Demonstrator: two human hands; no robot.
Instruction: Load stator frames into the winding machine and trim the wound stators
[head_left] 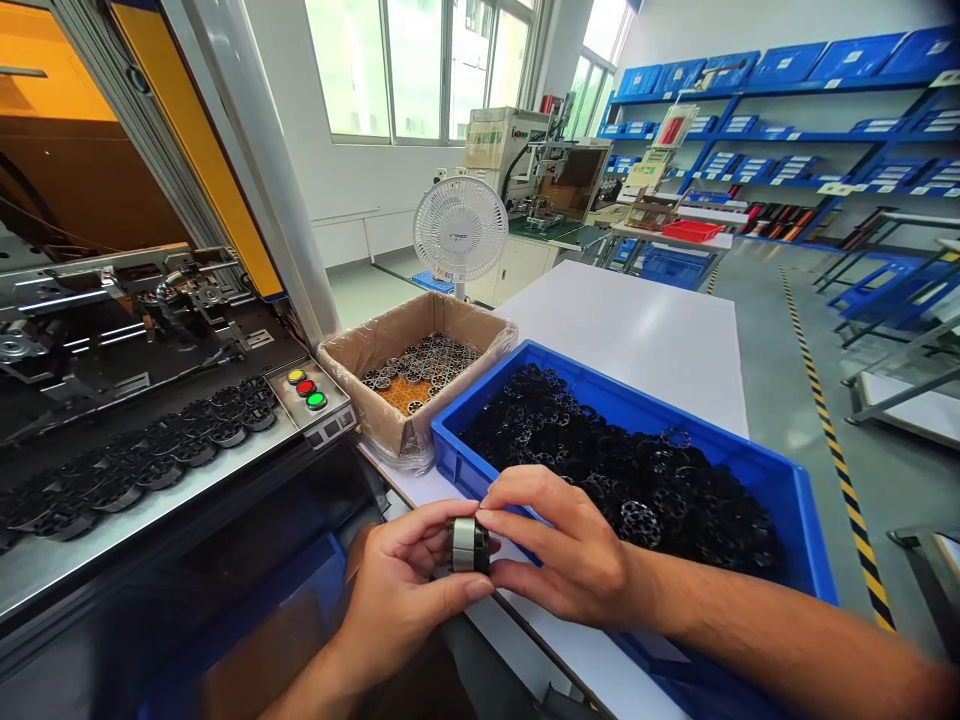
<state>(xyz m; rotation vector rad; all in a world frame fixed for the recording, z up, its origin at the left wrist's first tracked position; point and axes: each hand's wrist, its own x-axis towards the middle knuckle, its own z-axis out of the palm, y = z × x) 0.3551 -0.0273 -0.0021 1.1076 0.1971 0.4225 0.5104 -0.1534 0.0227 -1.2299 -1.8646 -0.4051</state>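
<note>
Silver-and-black cylindrical part (465,546) gripped by left hand (401,575), partly curled | also pinched by right hand (574,550) | blue bin (456,455) set on white desk (630,320)

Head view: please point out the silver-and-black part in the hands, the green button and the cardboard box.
Silver-and-black part (464,545): head view, on its silver band.
Green button (316,400): head view, middle of its cap.
Cardboard box (371,418): head view, outside of its near-left wall.

Head-worn view forward, down onto hands (564,548)
</note>
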